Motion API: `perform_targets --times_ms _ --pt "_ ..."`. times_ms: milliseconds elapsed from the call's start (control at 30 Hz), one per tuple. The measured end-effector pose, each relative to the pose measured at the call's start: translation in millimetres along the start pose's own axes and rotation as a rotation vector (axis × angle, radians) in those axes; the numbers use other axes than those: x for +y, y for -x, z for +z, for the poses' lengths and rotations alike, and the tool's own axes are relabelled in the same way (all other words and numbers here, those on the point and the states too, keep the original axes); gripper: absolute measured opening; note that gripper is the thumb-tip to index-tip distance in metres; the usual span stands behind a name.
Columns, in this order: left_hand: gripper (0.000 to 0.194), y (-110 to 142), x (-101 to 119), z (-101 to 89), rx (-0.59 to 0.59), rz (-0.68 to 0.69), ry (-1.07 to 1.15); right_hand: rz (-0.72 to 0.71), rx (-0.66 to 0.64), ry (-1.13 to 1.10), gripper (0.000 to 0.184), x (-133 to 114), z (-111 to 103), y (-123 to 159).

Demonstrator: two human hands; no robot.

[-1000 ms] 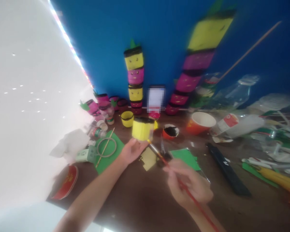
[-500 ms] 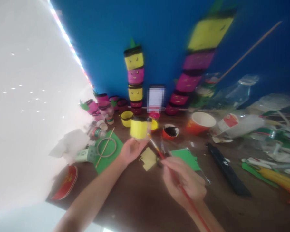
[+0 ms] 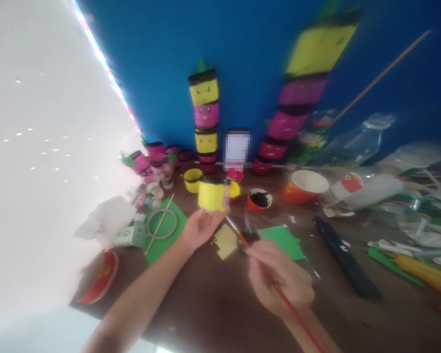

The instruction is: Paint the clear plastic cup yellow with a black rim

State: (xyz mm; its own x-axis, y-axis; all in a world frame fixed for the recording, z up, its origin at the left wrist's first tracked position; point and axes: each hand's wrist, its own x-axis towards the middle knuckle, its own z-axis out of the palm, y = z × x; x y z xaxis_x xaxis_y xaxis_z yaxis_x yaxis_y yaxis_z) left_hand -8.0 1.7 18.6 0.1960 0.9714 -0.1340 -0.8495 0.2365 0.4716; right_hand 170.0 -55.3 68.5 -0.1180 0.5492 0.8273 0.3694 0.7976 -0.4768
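My left hand (image 3: 202, 228) holds up a small cup-like piece (image 3: 210, 195), painted yellow with a black rim; a strip at its right side looks unpainted. The fingers support it from below and behind. My right hand (image 3: 281, 274) is closed around a red-handled paintbrush (image 3: 244, 240), whose yellowish tip is at the lower right edge of the piece; whether it touches is blurred. Just behind the piece, partly hidden, is a container of yellow paint (image 3: 234, 189). Right of it stands a cup with black paint (image 3: 259, 200). Another yellow cup with a black rim (image 3: 193, 181) stands behind to the left.
Green sheets (image 3: 282, 242), a beige scrap (image 3: 226, 242), a tape ring (image 3: 162, 224) and a dark bar (image 3: 347, 257) lie on the brown table. Plastic bottles and a yellow glue gun (image 3: 422, 272) are at the right. Stacked yellow and magenta cups (image 3: 207, 115) stand by the blue wall.
The brush tip has moved slightly down along the right side of the yellow piece. My left hand and the piece have hardly moved.
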Motion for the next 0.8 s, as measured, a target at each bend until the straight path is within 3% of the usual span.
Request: perform_targets --times_ms 267,800 --pt "0.059 0.1 -0.3 -1.9 0.012 -0.011 -0.021 0.011 -0.051 -0.009 0.029 -0.7 1.0 0.6" --pt "0.055 1.2 0.2 1.4 0.023 -0.038 -0.019 0.016 0.026 0.027 0.025 -2.4 0.7 -0.8"
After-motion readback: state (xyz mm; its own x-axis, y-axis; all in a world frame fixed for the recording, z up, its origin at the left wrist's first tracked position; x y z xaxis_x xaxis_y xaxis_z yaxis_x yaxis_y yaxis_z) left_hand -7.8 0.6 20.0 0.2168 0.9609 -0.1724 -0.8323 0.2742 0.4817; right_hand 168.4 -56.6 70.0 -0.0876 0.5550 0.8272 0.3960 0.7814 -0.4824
